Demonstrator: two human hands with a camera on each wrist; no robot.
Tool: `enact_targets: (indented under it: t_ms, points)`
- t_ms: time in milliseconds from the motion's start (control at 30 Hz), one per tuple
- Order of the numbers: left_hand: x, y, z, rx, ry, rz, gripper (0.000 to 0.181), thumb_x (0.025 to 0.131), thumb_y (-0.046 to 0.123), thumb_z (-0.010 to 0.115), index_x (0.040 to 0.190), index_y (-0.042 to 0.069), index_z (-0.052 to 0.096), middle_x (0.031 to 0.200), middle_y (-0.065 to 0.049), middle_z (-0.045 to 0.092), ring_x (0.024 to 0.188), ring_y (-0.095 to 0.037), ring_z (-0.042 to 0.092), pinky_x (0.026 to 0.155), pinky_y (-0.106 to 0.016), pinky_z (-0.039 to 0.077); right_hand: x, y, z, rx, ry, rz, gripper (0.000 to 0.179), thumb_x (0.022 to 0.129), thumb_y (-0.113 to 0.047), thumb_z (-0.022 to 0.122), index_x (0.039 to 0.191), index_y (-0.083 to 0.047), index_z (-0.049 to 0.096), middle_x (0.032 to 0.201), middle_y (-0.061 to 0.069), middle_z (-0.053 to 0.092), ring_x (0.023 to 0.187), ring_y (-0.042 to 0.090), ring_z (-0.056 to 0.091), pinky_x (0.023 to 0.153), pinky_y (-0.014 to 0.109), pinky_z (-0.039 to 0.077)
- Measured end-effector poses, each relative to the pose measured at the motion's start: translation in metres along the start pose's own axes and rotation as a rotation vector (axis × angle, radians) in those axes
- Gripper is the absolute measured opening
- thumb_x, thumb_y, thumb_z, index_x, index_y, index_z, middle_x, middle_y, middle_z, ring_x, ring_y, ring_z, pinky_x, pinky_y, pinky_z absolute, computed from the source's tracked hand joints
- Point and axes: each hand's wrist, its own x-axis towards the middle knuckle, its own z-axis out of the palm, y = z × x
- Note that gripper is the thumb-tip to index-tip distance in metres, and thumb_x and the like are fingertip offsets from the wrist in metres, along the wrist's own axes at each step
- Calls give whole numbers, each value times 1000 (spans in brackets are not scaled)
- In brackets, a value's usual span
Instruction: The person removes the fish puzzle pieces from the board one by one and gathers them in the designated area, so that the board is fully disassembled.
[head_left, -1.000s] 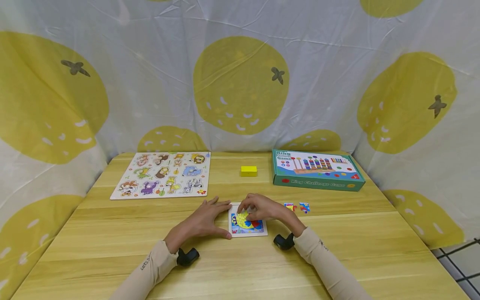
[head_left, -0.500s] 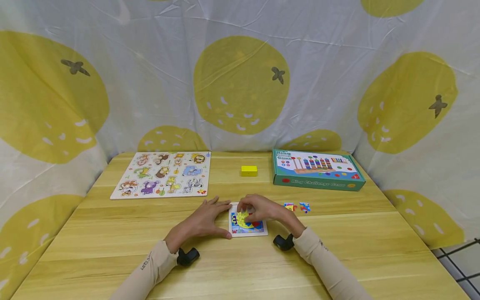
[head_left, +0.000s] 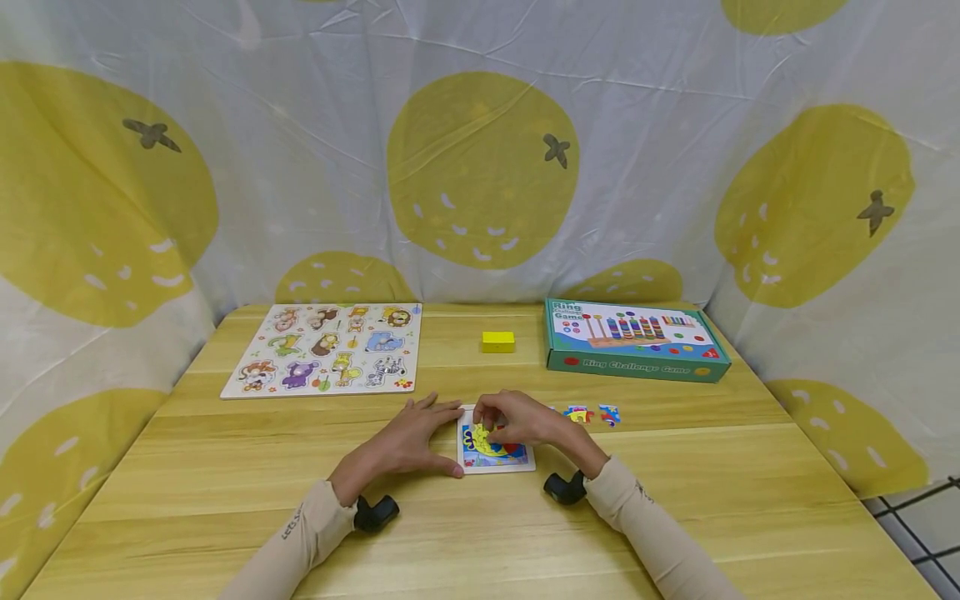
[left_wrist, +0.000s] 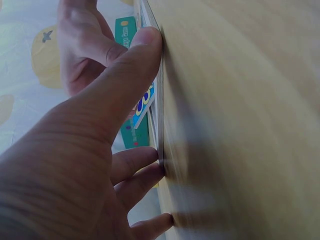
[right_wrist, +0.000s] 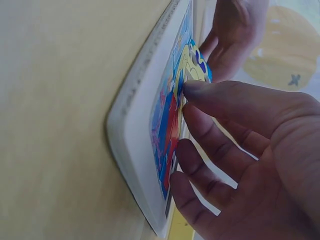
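A small jigsaw puzzle in a white-edged tray (head_left: 498, 471) lies on the table, its picture a yellow, red and blue sea creature. My left hand (head_left: 405, 440) rests along the tray's left edge, thumb near the front corner and fingers spread toward the back. Over the picture, my right hand (head_left: 519, 417) pinches a jigsaw piece (right_wrist: 199, 64) between thumb and forefinger. The piece is yellow, blue and purple, and in the left wrist view it stands tilted above the tray. The right hand's other fingers touch or hover close over the picture; which, I cannot tell.
Loose jigsaw pieces (head_left: 610, 414) lie right of the tray, partly behind the right wrist. Farther back are an animal peg board (head_left: 324, 350) on the left, a yellow block (head_left: 498, 342) in the middle and a green game box (head_left: 637, 342) on the right.
My right hand has shifted very slightly toward me, uncovering a little more of the loose pieces behind its wrist. The left hand and the tray have stayed where they were.
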Motion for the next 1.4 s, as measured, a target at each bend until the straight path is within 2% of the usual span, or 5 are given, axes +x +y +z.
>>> enact_targets:
  t_ms: [433, 767, 967, 1267, 1400]
  points:
    - [0, 0, 0, -14, 0, 9, 91, 71, 60, 75, 142, 11, 47, 150, -6, 40, 143, -43, 18, 111, -67, 12, -2, 5, -2, 159, -1, 46, 20, 84, -2, 71, 102, -7, 65, 82, -3, 60, 76, 10, 55, 74, 20, 50]
    - [0, 1, -1, -17, -2, 0, 91, 70, 60, 76, 142, 12, 48, 150, -6, 40, 143, -43, 18, 111, -66, 11, -3, 8, -5, 207, -1, 19, 19, 85, -4, 70, 104, -4, 66, 83, -1, 60, 75, 10, 55, 73, 20, 50]
    - [0, 1, 0, -11, 1, 5, 90, 70, 61, 75, 142, 13, 48, 150, -6, 40, 142, -44, 18, 111, -67, 11, -7, 11, -12, 204, 50, 17, 18, 87, -7, 68, 105, -5, 67, 83, -1, 61, 76, 12, 56, 74, 23, 51]
    - [2, 0, 0, -14, 7, 24, 90, 71, 60, 76, 142, 10, 48, 150, -8, 41, 142, -45, 19, 110, -67, 12, -34, 17, -36, 185, 135, 29, 21, 89, -14, 68, 109, -8, 68, 88, 1, 64, 81, 16, 58, 81, 27, 52]
    - [1, -1, -1, -12, 4, 19, 91, 71, 59, 76, 142, 11, 48, 150, -7, 40, 142, -44, 19, 111, -66, 11, -51, 23, -43, 198, 162, 41, 22, 89, -13, 68, 110, -5, 67, 88, 3, 64, 79, 16, 58, 77, 26, 53]
